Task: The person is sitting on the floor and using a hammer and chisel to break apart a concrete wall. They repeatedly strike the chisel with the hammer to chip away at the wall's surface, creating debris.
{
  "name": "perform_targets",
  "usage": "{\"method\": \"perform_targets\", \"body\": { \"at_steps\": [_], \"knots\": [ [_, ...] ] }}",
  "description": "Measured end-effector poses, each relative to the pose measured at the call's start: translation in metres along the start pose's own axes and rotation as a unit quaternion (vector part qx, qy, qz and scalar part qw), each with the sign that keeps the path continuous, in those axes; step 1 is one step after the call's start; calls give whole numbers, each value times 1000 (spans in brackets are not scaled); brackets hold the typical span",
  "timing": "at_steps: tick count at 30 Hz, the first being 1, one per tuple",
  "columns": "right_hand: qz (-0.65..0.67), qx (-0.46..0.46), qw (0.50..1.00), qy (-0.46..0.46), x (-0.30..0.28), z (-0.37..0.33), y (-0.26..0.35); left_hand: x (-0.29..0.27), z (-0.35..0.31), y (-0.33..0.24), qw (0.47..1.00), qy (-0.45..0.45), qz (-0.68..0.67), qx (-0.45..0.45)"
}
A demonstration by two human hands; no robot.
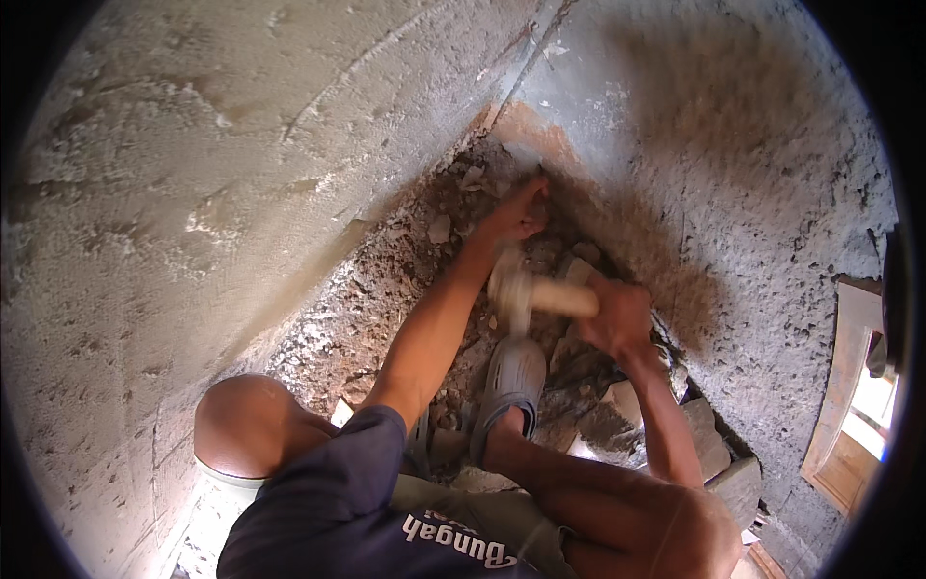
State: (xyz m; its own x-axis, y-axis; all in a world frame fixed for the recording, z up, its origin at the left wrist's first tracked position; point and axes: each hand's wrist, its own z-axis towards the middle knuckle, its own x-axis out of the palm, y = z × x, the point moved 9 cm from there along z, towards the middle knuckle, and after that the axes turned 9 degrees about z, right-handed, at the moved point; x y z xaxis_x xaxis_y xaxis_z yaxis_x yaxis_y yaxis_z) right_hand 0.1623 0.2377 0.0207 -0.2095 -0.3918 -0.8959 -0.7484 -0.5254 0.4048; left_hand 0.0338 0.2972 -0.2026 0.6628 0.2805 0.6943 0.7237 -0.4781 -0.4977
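Knees and a dark shirt (328, 502) fill the bottom of the view, so it's a cramped crouch in a corner where two rough plastered walls (193, 193) meet. One hammer (526, 292), blurred, sits mid-frame just above one grey sandal (511, 378); the right hand (617, 318) is wrapped tight around its pale wooden handle. Left hand (521, 214) reaches further into the corner and is closed on something down in the rubble (386, 280), can't tell what. Broken brick and mortar cover the floor right up to both wall edges, and a few bigger stone chunks (714, 454) are piled by the right leg. One wooden-framed opening (854, 405) on the far right.
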Motion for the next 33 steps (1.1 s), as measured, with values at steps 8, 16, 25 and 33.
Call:
{"method": "perform_targets", "body": {
  "at_steps": [8,16,25,33],
  "knots": [
    [-38,3,998,-41,-6,27,-6,-6,8,0,999,-9,-12,-34],
    [100,-317,943,-2,-6,-16,52,-5,0,-1,997,-3,-35,-65],
    [-1,-64,998,-11,2,5,0,6,16,-1,994,66,-58,-58],
    [-27,-43,997,-55,0,30,-27,-8,15,-1,997,-33,-29,-63]
  ]
}}
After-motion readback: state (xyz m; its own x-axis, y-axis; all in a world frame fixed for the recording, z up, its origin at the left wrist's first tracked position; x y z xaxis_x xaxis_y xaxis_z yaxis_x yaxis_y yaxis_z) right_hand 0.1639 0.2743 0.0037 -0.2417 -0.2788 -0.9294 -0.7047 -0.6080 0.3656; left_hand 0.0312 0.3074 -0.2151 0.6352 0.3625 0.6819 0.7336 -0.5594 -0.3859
